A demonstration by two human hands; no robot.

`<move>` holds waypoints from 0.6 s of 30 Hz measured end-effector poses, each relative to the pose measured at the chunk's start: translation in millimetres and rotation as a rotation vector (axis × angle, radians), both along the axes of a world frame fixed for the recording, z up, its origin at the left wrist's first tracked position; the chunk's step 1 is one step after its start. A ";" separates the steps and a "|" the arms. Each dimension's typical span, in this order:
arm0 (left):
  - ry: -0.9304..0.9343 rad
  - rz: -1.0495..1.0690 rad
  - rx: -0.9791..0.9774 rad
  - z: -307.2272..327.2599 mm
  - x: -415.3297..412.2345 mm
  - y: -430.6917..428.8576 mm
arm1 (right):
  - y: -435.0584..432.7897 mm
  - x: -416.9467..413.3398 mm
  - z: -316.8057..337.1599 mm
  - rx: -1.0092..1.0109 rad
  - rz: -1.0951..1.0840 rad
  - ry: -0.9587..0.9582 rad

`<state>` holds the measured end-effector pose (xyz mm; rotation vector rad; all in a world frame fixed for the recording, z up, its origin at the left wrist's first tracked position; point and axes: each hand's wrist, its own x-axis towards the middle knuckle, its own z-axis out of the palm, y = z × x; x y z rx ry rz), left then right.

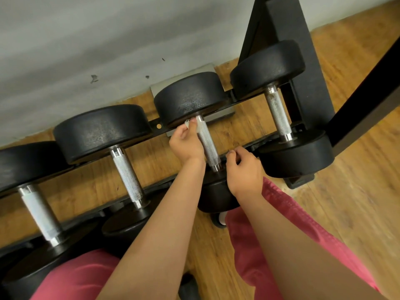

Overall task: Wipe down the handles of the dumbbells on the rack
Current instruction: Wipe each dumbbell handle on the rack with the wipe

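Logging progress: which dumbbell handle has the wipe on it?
The third handle from the left: the left hand holds a wipe at its far end; the others are untouched.

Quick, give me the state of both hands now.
Left hand: pinches a white wipe against the handle.
Right hand: fingers curled beside the handle's near end; holding anything cannot be told.

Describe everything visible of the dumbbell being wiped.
The dumbbell has two round black heads, rubbery and pebbled, joined by a silver knurled metal handle with smooth collars. It lies across the black rack rails, third from the left, far head toward the wall, near head partly hidden. The left hand holds a white wipe against the handle's far end; the right hand is beside its near end, contact unclear.
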<state>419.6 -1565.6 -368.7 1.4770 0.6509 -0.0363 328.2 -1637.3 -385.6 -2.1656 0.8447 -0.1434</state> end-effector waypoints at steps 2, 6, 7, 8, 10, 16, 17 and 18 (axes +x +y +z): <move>0.004 0.018 -0.032 0.9 0.0 -1.8 | -0.1 0.0 -1.1 0.006 0.000 -0.008; -0.011 0.096 -0.028 3.8 -3.2 -7.8 | 0.0 -0.7 -2.5 -0.010 -0.001 -0.011; -0.002 0.115 -0.040 5.4 -2.9 -9.6 | 0.1 -0.5 -1.6 -0.011 -0.001 -0.012; 0.010 0.130 -0.057 5.8 -1.9 -10.7 | 0.2 -0.3 -0.9 -0.011 0.000 -0.015; 0.039 0.142 -0.101 5.9 -0.6 -11.1 | 0.1 0.2 -0.6 -0.011 0.000 -0.018; -0.002 0.089 -0.021 7.0 -2.4 -12.2 | 0.5 -0.2 -1.9 -0.009 -0.002 -0.020; 0.027 0.099 -0.051 7.8 -0.9 -12.3 | 0.8 0.1 -1.5 -0.009 -0.002 -0.022; 0.068 0.120 -0.109 7.7 0.7 -11.8 | 0.7 0.6 -1.7 -0.009 -0.002 -0.021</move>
